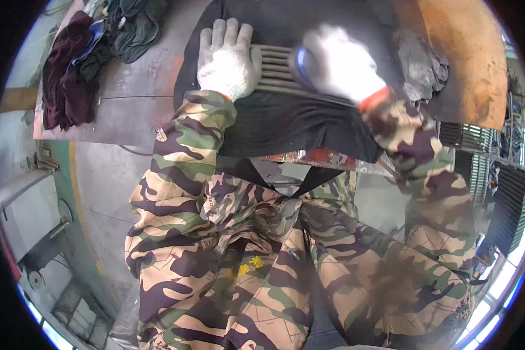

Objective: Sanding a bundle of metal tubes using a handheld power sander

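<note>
My left hand (228, 65), in a white knit glove, lies flat with its fingers stretched over the left end of a grey metal piece with parallel slats (275, 65). This slatted piece rests on a black cloth (286, 125) spread over the bench. Over its right part is my right hand (345, 63), also white-gloved and smeared by motion. The right hand is closed on a round, dark pad-like thing with a blue edge (301, 63), which meets the slats. Its exact kind is blurred, and the glove covers most of it.
Dark maroon and green rags (73, 73) lie on the bench at the far left. A crumpled grey cloth (420, 65) sits right of my right hand, beside a brown board (466, 52). Stacked slatted metal pieces (472, 140) stand at the right. The bench's front edge is close to me.
</note>
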Motion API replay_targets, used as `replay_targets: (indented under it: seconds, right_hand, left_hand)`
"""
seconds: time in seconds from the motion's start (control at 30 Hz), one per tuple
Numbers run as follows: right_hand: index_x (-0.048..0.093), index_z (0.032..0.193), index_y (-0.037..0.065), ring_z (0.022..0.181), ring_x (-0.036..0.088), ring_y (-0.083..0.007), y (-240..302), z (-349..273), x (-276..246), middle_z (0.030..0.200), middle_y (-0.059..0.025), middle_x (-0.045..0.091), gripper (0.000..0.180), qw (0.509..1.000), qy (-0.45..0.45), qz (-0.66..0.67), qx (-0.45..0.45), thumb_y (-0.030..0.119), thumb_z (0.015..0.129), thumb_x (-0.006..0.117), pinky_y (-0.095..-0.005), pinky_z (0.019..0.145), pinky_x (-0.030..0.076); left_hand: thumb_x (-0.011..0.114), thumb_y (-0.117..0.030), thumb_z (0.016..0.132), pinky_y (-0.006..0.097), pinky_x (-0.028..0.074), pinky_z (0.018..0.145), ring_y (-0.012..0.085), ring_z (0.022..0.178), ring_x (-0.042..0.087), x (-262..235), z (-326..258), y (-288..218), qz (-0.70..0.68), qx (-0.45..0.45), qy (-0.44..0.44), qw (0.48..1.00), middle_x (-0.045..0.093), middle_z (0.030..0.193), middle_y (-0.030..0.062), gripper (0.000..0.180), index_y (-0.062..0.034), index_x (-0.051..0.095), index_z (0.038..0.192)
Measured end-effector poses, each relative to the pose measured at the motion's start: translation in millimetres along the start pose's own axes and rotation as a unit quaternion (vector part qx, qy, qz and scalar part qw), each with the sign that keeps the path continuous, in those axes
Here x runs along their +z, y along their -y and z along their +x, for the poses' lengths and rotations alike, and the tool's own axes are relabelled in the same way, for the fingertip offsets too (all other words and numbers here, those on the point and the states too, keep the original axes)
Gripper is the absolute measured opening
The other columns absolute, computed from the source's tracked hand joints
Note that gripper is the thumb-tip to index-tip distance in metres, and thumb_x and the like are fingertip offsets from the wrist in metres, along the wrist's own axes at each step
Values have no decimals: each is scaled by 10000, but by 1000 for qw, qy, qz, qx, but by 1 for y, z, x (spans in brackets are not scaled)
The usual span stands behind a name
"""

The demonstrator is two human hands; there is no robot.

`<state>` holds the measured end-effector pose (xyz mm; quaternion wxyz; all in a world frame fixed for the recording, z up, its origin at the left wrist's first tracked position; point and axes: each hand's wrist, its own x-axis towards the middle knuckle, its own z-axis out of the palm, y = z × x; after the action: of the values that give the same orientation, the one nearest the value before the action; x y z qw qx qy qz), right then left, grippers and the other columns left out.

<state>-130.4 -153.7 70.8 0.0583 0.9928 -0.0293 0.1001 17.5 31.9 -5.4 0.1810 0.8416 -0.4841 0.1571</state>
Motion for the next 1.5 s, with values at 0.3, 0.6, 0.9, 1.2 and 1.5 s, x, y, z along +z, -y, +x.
replay_targets:
  seconds: [0.3,0.6,0.9,1.2,1.5]
  right_hand:
    - [709,1073,120,883,727,-354,-2,6,20,943,-150,675,228,998,-51,-2,-24,271,912,651,-541,717,614]
    - [708,1120,130,940,730,-352,13,8,16,1005,-135,698,265,998,-64,-11,-1,258,895,654,-520,780,625]
    - [718,996,152,885,731,-367,4,26,23,966,-145,710,185,996,-87,-21,-7,298,895,664,-535,662,593]
    - [663,921,59,776,695,-403,11,32,-7,855,-188,665,202,998,-62,15,0,258,889,668,-541,644,581]
    - [674,847,55,780,701,-415,11,33,1,835,-213,667,184,995,-87,41,-19,232,894,662,-552,623,585]
  left_hand:
    - [708,-316,915,502,427,1116,414,1300,539,13,0,0,-33,6,-27,999,614,1360,198,483,-67,647,1325]
    - [723,-276,905,560,435,1123,473,1355,504,9,-17,11,-40,-40,-54,997,575,1464,248,530,-54,642,1380]
    - [634,-319,966,555,379,1153,416,1381,492,4,1,2,48,-32,-10,998,612,1445,174,470,-77,652,1369]
    - [649,-275,946,535,415,1060,389,1277,546,10,-7,2,36,11,-39,999,627,1387,159,444,-56,650,1332]
    - [694,-204,917,555,413,1066,416,1251,558,-2,-23,0,14,34,-59,998,651,1330,188,400,-15,661,1268]
